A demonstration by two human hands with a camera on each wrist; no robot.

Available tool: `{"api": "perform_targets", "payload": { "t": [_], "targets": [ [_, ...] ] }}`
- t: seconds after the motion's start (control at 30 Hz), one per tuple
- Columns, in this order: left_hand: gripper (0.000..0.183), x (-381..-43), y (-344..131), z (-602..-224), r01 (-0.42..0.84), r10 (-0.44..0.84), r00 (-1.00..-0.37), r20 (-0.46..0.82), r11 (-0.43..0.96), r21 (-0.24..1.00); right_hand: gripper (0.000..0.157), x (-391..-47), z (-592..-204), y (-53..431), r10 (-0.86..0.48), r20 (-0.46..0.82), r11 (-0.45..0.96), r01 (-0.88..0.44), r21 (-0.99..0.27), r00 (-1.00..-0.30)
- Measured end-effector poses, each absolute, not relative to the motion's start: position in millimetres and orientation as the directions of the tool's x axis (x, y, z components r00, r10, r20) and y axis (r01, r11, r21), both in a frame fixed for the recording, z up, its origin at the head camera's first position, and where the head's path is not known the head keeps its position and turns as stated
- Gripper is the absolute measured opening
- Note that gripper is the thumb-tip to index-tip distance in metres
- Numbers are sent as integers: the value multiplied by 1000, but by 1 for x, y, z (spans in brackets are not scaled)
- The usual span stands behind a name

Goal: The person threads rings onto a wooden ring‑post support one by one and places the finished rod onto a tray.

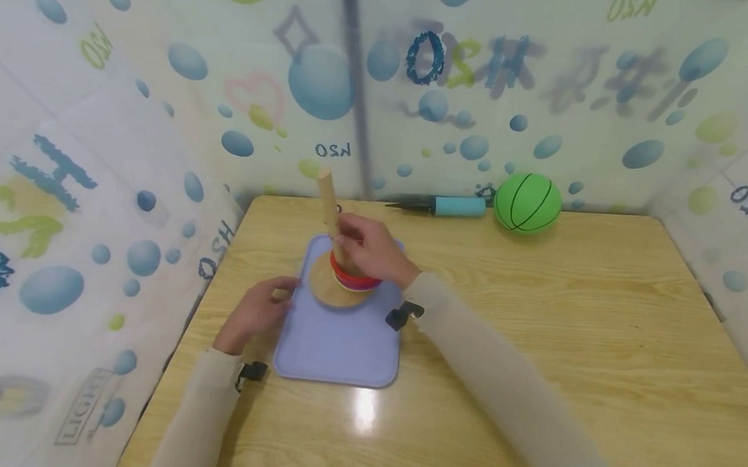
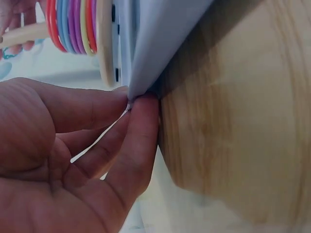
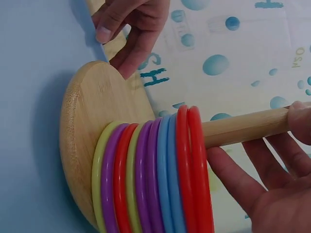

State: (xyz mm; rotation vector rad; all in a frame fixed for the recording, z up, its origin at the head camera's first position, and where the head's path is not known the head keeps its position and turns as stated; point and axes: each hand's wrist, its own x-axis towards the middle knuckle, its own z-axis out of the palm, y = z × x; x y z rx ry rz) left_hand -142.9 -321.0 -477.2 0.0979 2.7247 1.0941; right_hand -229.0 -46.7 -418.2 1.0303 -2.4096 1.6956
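Note:
A wooden ring-toss stand stands upright on a lavender tray (image 1: 335, 352), its round base (image 3: 80, 141) flat on the tray's far part. Stacked rings (image 3: 163, 179) in red, blue, purple and yellow-green circle the foot of its post (image 1: 326, 194). My right hand (image 1: 377, 247) holds the post just above the top red rings, with the thumb on one side and the fingers on the other. At the tray's left edge, my left hand (image 1: 260, 309) pinches the rim (image 2: 141, 73), thumb above and a finger below, as the left wrist view shows.
Along the back of the wooden table (image 1: 525, 324) lie a blue hand pump (image 1: 460, 206) with a black tip and a green ball (image 1: 527, 203) with black lines. Walls with a bubble print stand behind and at both sides.

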Motion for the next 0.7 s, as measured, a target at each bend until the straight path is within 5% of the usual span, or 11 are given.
{"api": "perform_targets", "payload": {
  "t": [0.7],
  "targets": [
    [45,-146,-311,-474,2,143,-977,-158,749,662,31,-231,-435,-53,-505,353,293,-541,-788,-787]
  ]
}}
